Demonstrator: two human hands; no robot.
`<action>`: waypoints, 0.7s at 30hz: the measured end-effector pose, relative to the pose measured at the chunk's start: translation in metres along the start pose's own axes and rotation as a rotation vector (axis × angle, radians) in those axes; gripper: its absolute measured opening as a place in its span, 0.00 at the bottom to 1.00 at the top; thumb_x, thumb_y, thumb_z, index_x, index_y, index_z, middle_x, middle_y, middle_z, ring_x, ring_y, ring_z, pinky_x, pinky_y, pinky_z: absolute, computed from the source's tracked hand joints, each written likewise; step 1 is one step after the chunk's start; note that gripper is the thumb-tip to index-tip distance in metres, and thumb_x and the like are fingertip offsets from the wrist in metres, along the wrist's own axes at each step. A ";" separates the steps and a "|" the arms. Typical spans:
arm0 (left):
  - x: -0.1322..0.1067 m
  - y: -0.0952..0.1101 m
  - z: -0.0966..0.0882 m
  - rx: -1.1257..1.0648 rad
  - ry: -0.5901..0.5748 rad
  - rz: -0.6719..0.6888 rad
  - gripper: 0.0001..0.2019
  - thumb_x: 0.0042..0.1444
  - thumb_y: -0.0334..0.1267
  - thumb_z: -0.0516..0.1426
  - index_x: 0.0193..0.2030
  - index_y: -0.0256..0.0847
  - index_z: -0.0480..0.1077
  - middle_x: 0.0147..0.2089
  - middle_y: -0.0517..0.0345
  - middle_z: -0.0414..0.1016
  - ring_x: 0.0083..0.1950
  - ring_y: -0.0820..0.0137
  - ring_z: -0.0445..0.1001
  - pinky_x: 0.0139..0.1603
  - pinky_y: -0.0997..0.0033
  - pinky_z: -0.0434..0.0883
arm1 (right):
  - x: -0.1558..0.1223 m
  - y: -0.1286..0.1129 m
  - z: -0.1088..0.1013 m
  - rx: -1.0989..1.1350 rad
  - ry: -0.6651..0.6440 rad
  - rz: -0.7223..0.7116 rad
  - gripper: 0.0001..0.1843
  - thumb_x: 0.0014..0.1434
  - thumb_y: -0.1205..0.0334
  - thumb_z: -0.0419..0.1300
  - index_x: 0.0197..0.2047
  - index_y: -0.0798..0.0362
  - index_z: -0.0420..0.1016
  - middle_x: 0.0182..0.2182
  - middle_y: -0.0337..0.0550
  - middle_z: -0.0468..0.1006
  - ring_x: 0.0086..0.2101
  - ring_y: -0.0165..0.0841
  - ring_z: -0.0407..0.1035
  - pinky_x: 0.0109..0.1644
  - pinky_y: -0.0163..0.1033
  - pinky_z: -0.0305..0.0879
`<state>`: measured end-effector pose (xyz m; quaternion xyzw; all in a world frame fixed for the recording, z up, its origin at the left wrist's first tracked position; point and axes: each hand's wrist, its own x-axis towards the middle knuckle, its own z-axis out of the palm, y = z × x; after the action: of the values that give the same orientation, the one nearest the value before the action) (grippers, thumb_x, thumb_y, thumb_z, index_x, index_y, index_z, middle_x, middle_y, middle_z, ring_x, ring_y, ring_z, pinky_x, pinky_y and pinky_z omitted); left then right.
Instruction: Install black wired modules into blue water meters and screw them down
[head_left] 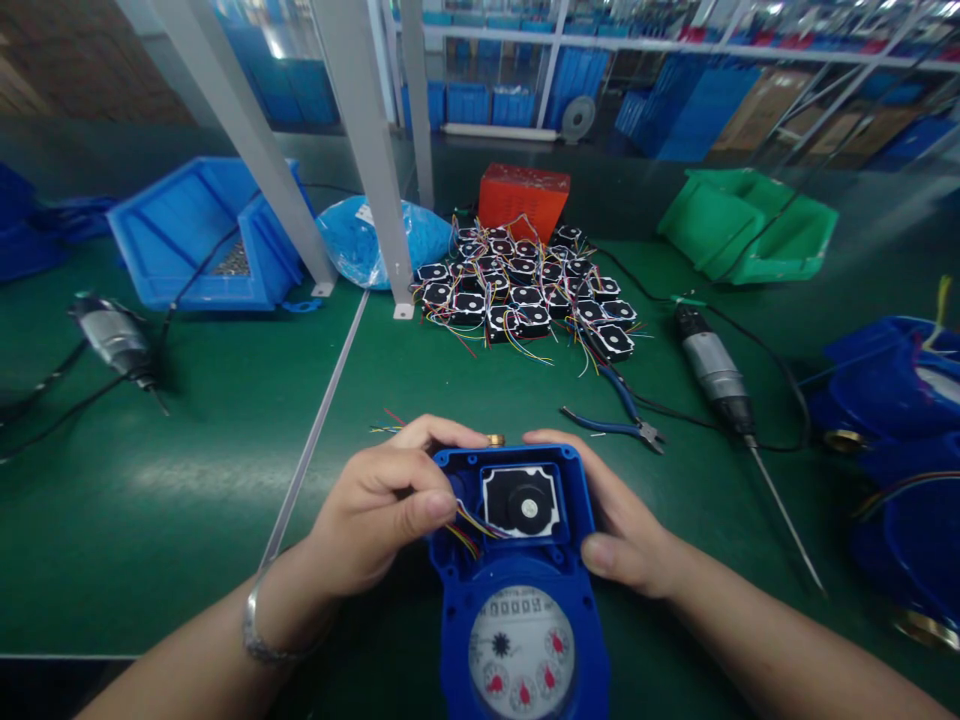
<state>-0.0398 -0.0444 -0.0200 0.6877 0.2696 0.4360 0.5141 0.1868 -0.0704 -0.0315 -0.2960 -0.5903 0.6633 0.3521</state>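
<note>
A blue water meter body (pixel 517 580) lies in front of me, dial face toward me. A black and white module (pixel 521 502) sits in its open upper compartment, with coloured wires (pixel 469 530) trailing out to the left. My left hand (pixel 382 510) grips the meter's left side, thumb pressed on the wires. My right hand (pixel 626 525) clasps the right side, thumb on the edge.
A pile of several black modules with coloured wires (pixel 525 290) lies ahead, before an orange box (pixel 523 200). Blue pliers (pixel 615 415) and an electric screwdriver (pixel 720 375) lie to the right. Another screwdriver (pixel 116 340), blue bins (pixel 199 235), a green bin (pixel 750 225) and more blue meters (pixel 900 400) surround the green mat.
</note>
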 end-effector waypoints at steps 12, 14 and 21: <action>0.002 -0.001 -0.004 -0.103 -0.033 -0.039 0.13 0.51 0.42 0.58 0.20 0.38 0.69 0.42 0.50 0.70 0.43 0.64 0.70 0.44 0.58 0.70 | 0.000 0.000 0.001 0.002 0.008 0.016 0.38 0.49 0.46 0.58 0.56 0.55 0.46 0.50 0.51 0.61 0.49 0.35 0.61 0.52 0.39 0.61; 0.003 -0.003 -0.003 -0.110 -0.041 -0.045 0.13 0.51 0.42 0.58 0.21 0.39 0.69 0.42 0.51 0.70 0.43 0.65 0.70 0.44 0.59 0.70 | 0.000 0.001 0.001 0.004 0.011 0.023 0.38 0.49 0.46 0.58 0.55 0.55 0.46 0.50 0.51 0.61 0.49 0.35 0.62 0.52 0.39 0.61; 0.002 -0.005 -0.004 -0.139 -0.060 -0.040 0.11 0.52 0.41 0.57 0.22 0.39 0.70 0.42 0.54 0.69 0.44 0.67 0.69 0.45 0.63 0.68 | -0.001 0.003 0.002 0.013 0.001 0.019 0.38 0.50 0.46 0.58 0.56 0.56 0.46 0.49 0.52 0.61 0.48 0.35 0.62 0.51 0.40 0.61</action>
<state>-0.0417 -0.0393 -0.0240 0.6578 0.2367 0.4224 0.5770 0.1853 -0.0722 -0.0338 -0.2995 -0.5828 0.6705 0.3478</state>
